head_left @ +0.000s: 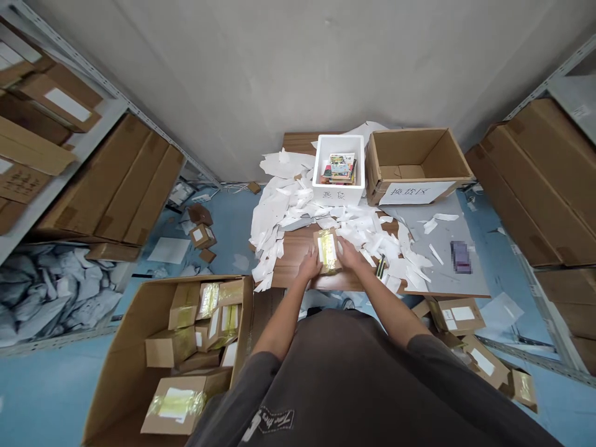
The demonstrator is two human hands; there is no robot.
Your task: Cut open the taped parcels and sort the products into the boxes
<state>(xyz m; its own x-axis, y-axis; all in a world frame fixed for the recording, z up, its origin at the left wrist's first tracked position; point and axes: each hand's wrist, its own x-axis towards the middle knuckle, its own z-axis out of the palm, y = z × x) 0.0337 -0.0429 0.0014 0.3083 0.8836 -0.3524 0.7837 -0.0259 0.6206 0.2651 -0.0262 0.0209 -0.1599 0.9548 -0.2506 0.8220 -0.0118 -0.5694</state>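
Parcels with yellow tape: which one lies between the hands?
The small parcel on the wooden table, with the left hand at one side and the right hand at the other. Taped parcels in the big carton have no hand beside them.

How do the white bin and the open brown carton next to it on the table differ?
Size: the brown carton looks wider than the white bin.
Contents: the white bin holds a stack of colorful booklets; no such stack shows in the brown carton.
Marking: the brown carton's writing is on a white sheet; the white bin's appears directly on its wall.
Shared: both are open-topped.
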